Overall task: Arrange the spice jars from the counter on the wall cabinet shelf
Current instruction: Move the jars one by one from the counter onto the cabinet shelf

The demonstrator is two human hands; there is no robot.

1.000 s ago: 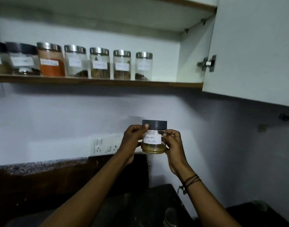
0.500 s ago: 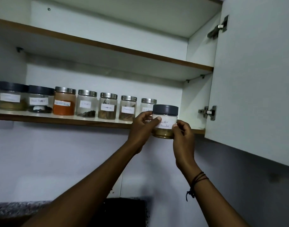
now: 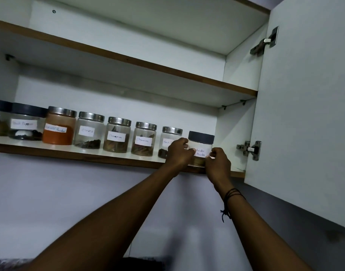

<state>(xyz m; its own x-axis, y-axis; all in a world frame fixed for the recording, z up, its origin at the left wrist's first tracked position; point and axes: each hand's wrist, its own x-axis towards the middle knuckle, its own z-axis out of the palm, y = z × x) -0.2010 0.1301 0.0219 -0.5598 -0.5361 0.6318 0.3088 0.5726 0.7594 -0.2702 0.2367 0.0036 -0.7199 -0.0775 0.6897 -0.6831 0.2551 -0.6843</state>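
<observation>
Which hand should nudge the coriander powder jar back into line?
Probably the right hand: it grips the coriander powder jar from its open side, whereas the left hand is wedged against the neighbouring steel-lidded jar.

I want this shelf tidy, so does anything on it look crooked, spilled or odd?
Nothing spilled or tipped. The jars stand upright in one row on the lower shelf. One oddity: two neighbouring jars both appear labelled cinnamon. The coriander powder jar, held by both hands, sits at the row's right end.
</observation>
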